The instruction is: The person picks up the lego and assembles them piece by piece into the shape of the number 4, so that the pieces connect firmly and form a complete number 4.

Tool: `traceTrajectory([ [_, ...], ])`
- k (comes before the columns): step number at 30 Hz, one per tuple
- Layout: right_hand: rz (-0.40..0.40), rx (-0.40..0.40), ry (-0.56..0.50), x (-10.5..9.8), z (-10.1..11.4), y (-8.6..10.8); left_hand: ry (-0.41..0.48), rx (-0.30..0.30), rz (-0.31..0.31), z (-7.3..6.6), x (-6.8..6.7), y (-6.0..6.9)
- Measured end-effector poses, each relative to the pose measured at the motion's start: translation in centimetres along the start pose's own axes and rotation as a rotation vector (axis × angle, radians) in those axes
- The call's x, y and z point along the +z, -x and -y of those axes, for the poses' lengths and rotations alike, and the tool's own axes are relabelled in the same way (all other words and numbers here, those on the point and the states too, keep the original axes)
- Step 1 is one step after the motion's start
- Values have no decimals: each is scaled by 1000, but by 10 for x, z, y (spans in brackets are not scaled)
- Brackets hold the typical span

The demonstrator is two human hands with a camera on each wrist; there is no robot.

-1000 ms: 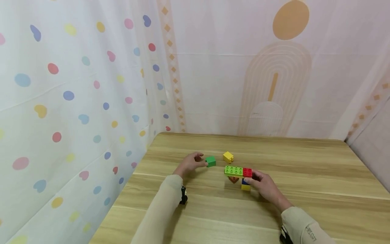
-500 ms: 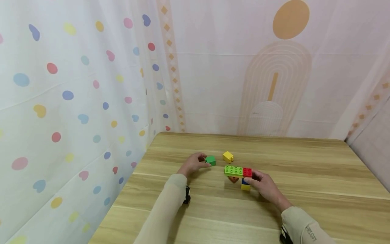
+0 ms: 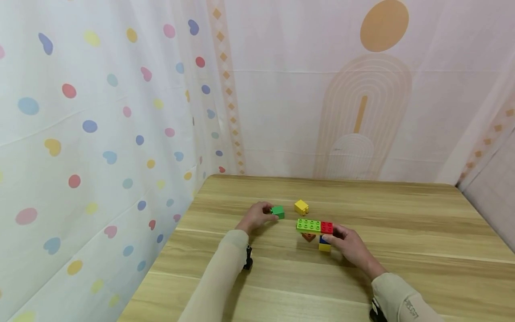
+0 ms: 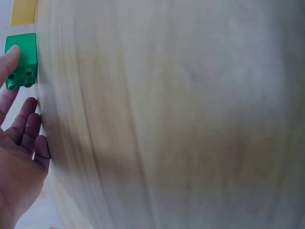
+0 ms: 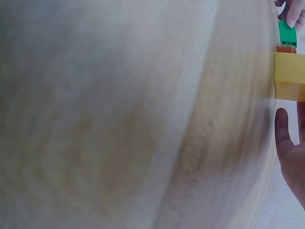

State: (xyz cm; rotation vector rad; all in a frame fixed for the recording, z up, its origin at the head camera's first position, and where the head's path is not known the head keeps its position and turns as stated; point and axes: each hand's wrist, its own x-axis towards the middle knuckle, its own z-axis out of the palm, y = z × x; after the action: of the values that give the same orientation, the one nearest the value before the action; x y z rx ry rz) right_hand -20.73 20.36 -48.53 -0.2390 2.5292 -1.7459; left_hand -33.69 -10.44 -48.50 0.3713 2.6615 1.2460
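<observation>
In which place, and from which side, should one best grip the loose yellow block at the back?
Probably the side walls of the yellow block, clear of its studs, coming from above: it lies on its side, studs toward front right, and nothing covers its top.

From the head view, the lime-green brick [image 3: 308,226] hides most of the brown brick [image 3: 308,237] from you, and your right hand [image 3: 351,246] covers part of the blue brick [image 3: 322,240]. The left wrist view blurs the surface [image 4: 190,119] and crops your left hand [image 4: 21,171], which masks some of the green brick [image 4: 27,50]. Lettering [image 3: 411,308] on your right sleeve [image 3: 394,290] seems unreadably small.
</observation>
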Motion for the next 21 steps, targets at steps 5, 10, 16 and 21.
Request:
traceTrajectory([
  [5, 0, 0, -6, 1, 0, 0, 48, -8, -16, 0, -3, 2],
  [10, -1, -1, -1, 1, 0, 0, 159, 26, -35, -3, -8, 3],
  [16, -2, -2, -7, 1, 0, 1, 180, 55, -67, -17, -14, 2],
  [21, -8, -7, -3, 0, -1, 0, 155, 106, -71, -33, -17, 2],
])
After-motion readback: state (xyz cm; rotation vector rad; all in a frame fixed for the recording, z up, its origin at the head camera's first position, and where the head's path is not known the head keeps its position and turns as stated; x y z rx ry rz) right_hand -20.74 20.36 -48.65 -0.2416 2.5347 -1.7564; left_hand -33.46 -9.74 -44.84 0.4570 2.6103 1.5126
